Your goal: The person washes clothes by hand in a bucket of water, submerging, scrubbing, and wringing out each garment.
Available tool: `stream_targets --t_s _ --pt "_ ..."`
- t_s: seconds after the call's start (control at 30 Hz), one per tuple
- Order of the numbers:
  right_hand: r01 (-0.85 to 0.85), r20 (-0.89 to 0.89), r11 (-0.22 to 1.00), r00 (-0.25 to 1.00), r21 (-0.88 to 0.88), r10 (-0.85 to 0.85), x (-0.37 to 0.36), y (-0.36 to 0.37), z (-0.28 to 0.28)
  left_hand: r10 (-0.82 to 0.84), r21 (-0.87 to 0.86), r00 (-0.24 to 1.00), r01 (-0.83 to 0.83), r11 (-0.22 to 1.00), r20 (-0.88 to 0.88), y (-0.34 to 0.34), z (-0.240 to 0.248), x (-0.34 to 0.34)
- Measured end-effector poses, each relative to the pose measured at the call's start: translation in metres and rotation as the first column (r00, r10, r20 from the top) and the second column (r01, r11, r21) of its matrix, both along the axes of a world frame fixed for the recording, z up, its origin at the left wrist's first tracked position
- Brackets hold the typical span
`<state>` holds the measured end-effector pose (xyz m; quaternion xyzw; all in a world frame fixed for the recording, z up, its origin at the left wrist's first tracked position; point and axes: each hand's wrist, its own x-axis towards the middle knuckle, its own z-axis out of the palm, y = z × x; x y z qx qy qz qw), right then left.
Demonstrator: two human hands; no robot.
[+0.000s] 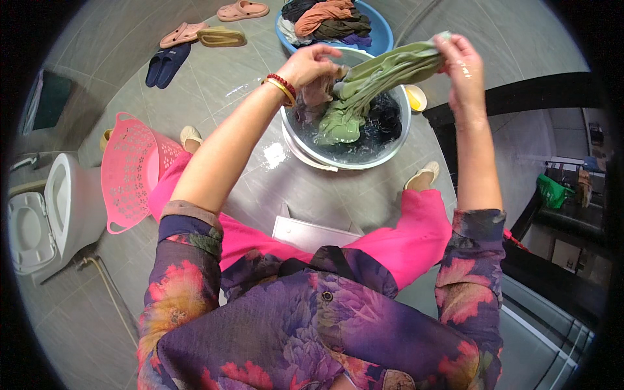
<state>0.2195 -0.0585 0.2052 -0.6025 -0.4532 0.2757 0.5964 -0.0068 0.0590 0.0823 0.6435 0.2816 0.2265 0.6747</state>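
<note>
A wet green garment (390, 75) stretches across a round, pale-rimmed basin (408, 130), its lower end hanging into dark, sudsy water. My right hand (465, 71) is closed on the garment's upper right end, raised above the basin rim. At the garment's other side, my left hand (312, 65) has its fingers curled in against the cloth edge; its fingertips are partly hidden. A brownish, blurred piece of cloth (316, 94) hangs under the left hand. Dark cloth (385, 120) lies in the water beside the green garment.
Behind the basin stands a blue tub (383, 36) of piled clothes. A small bowl (417, 97) with something yellow sits to its right. A pink basket (133, 172), toilet (62, 201) and slippers (170, 65) are at left. A low stool (315, 233) is between my legs.
</note>
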Motion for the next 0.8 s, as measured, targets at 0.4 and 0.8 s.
stream_targets --t_s 0.4,0.8 --pt "0.191 0.219 0.889 0.970 -0.415 -0.106 -0.073 -0.042 -0.212 0.177 0.254 0.546 0.069 0.965 -0.819 -0.051 -0.145 0.016" --pt "0.081 0.309 0.646 0.918 -0.759 0.248 -0.058 -0.036 -0.289 0.131 -0.047 0.944 -0.152 0.987 -0.301 -0.005 -0.115 0.010"
